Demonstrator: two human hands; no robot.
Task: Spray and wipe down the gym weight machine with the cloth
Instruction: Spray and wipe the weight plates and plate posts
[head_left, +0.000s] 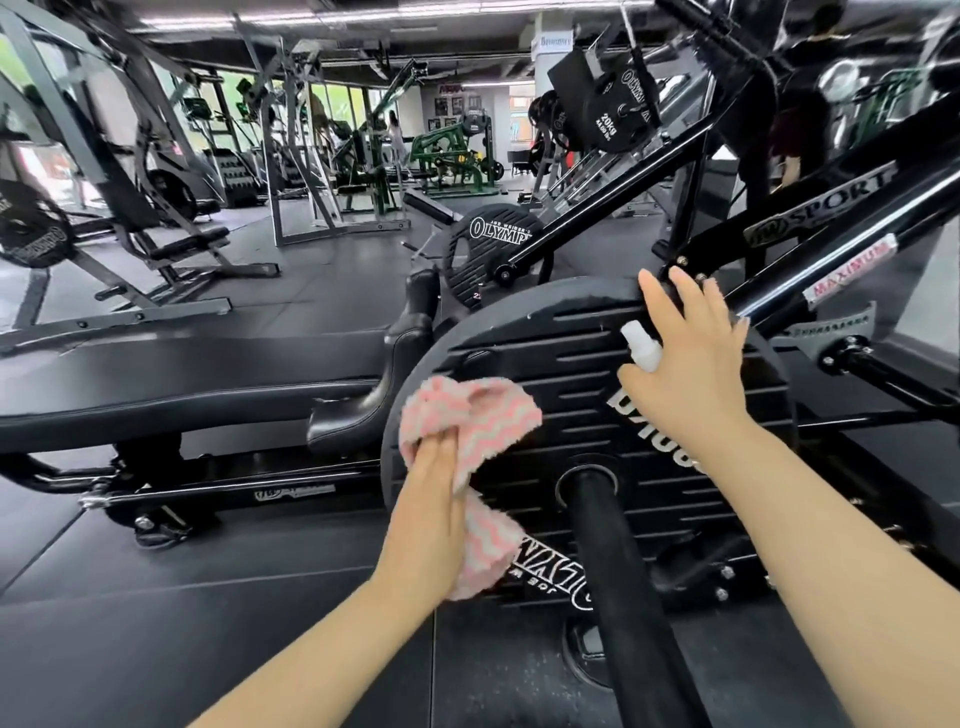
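Left hand (434, 467) bunches cloth (467, 415) against weight plate (582, 374); right hand (685, 358) palms spray bottle (641, 345), fingers spread; wipe along grooves, firm pressure

One cam only, head-worn, wide-angle. Looks fwd and down, close over the big plate (587, 415) on its bar (623, 571), both forearms reaching in from the bottom. Gym floor (156, 571) stretches off behind, edges bent.

Left hand (434, 467): fingers curled, gripping, forearm reaching forward.
Right hand (685, 358): fingers spread straight, thumb and palm holding, arm extended.
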